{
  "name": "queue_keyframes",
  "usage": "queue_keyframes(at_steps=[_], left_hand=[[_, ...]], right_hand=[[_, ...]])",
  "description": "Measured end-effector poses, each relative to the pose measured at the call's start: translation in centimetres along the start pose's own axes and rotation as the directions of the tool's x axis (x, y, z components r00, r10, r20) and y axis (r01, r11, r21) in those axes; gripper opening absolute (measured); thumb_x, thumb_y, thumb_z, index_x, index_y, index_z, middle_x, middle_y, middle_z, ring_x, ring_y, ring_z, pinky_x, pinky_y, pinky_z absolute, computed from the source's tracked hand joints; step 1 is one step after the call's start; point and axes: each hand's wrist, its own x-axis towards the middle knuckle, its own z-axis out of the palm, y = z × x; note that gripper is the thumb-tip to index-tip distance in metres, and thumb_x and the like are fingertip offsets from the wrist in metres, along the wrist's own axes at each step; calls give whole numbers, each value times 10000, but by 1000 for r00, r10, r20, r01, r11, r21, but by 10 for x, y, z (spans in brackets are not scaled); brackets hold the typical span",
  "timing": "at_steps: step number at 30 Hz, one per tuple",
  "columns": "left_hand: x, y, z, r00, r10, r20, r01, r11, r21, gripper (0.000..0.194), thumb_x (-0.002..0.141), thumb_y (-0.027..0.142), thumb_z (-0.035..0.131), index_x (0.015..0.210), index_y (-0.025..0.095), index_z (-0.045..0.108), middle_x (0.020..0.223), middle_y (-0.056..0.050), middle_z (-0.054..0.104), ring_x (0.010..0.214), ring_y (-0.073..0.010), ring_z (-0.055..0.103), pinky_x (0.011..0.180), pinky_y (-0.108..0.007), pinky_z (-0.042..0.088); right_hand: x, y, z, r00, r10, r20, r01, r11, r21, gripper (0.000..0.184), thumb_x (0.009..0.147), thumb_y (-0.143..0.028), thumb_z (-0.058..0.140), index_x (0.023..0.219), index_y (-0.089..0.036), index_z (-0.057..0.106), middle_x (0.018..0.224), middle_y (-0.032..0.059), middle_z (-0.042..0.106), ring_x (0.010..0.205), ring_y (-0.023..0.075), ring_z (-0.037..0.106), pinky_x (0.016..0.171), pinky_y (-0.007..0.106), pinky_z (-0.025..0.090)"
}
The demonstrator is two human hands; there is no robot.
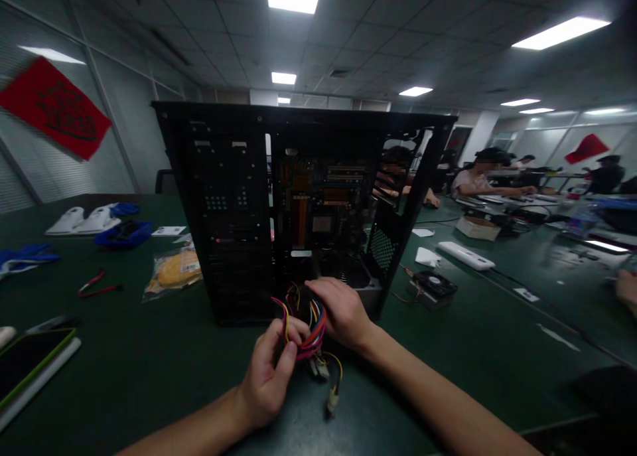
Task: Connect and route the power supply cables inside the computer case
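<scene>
An open black computer case (229,197) stands upright on the green table (149,370), its motherboard (318,210) showing inside. A bundle of coloured power cables (311,340) spills out of its front bottom, with white connectors (332,397) hanging onto the table. My left hand (269,376) is closed around the cable bundle just in front of the case. My right hand (341,310) rests on the same cables at the case's lower edge, fingers curled over them.
A bagged yellow item (174,270), red-handled pliers (94,285), blue and white gloves (94,220) and a tablet (30,363) lie on the left. A fan (432,285) and a white strip (465,255) lie on the right. Other people sit at the far right.
</scene>
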Motion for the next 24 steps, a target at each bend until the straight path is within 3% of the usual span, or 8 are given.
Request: queue_keyframes(at_steps=[6, 10, 18, 21, 24], left_hand=[[9, 1, -5, 977, 159, 139, -185, 963, 197, 127, 947, 106, 443, 979, 196, 527, 996, -64, 563, 909, -152, 572, 818, -263, 487], [13, 1, -7, 957, 187, 224, -245, 930, 272, 227, 903, 73, 481, 1084, 192, 549, 1038, -83, 573, 959, -170, 587, 846, -279, 510], [15, 1, -8, 929, 212, 303, -332, 842, 426, 541, 888, 104, 566, 1400, 215, 427, 1165, -106, 623, 1098, -227, 564, 993, -388, 469], [13, -2, -8, 936, 248, 251, -336, 843, 420, 490, 928, 68, 486, 1386, 232, 430, 1167, -101, 585, 1080, -199, 558, 946, -352, 488], [10, -6, -8, 945, 320, 68, -318, 851, 418, 372, 947, 69, 440, 1277, 240, 458, 1178, -97, 531, 1109, -199, 536, 943, -362, 485]], right_hand=[[0, -3, -3, 989, 82, 121, -76, 996, -52, 255, 921, -213, 460, 1098, -131, 623, 936, 119, 704, 832, 225, 631, 738, 361, 474], [1, -9, -1, 970, 132, 204, -121, 991, -65, 222, 915, -288, 517, 1034, -142, 634, 864, 91, 686, 794, 217, 600, 766, 358, 437], [-1, -4, 2, 954, 239, 179, -226, 970, -87, 184, 873, -220, 558, 1014, -144, 650, 949, 118, 676, 930, 249, 583, 824, 362, 460], [0, -2, 1, 952, 249, 176, -232, 966, -112, 216, 871, -156, 519, 1042, -147, 651, 987, 121, 681, 973, 251, 571, 850, 366, 462], [5, 3, -4, 948, 254, 192, -211, 953, -216, 232, 867, -134, 516, 1052, -139, 657, 992, 123, 692, 980, 259, 573, 857, 368, 454]])
